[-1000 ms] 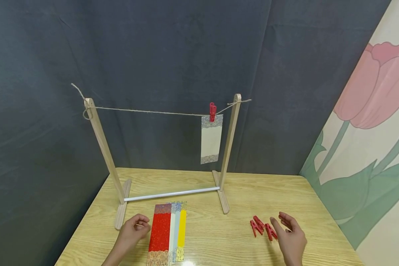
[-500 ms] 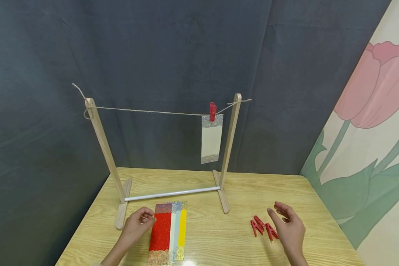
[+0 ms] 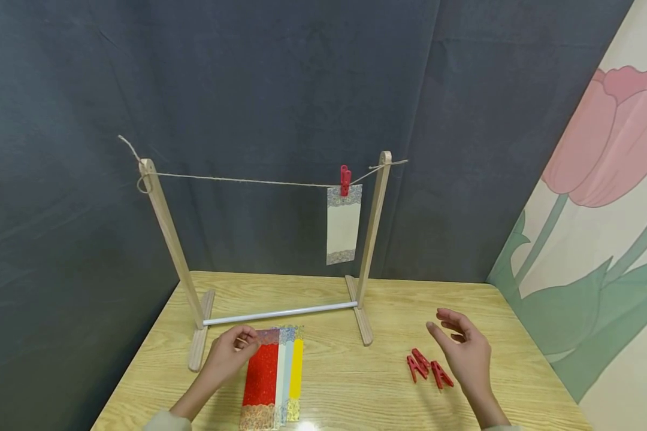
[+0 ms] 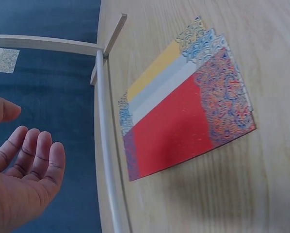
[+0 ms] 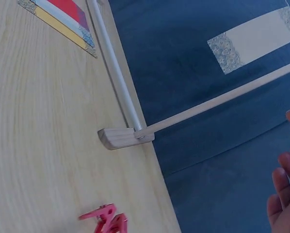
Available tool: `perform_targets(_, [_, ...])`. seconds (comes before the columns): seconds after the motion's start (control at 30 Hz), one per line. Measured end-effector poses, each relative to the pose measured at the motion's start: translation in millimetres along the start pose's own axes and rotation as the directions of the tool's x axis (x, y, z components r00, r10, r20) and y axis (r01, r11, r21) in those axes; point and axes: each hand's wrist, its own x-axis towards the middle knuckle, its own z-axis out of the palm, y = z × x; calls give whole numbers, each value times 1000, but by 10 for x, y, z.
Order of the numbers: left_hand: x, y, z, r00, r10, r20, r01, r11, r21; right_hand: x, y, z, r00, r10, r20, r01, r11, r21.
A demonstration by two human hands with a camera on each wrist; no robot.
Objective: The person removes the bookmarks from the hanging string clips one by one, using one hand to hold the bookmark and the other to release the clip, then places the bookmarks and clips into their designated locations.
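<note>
In the head view my left hand (image 3: 230,354) hovers over the upper left of a fanned stack of paper cards, with loosely bent fingers and nothing in them. A red card (image 3: 261,377) lies on top. Pale strips and a yellow card (image 3: 295,374) show beside it, all with lacy patterned ends. My right hand (image 3: 466,350) is raised behind and to the right of several red clothespins (image 3: 440,375), thumb and fingers apart and holding nothing. The left wrist view shows the left fingers (image 4: 42,150) loosely curved, apart from the cards.
Beyond the cards stands a wooden frame (image 3: 374,230) with a white bottom rod (image 3: 280,314). A string (image 3: 248,181) runs between its posts. Near the right post a cream card (image 3: 342,230) hangs from it by a red clothespin (image 3: 345,181). A dark curtain (image 3: 275,90) hangs behind.
Both hands have risen and moved away from me, the left one also rightward over the red card, the right one slightly leftward. Cards and clothespins have stayed in place.
</note>
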Motion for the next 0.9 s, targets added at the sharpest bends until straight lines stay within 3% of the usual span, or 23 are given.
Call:
perform_targets(0.3, [101, 106, -30, 999, 45, 6, -45, 998, 45, 70, -120, -7, 996, -63, 62, 61, 998, 28])
perform_targets(0.9, [315, 337, -30, 993, 102, 65, -105, 994, 40, 215, -374, 61, 974, -174, 146, 154, 979, 137])
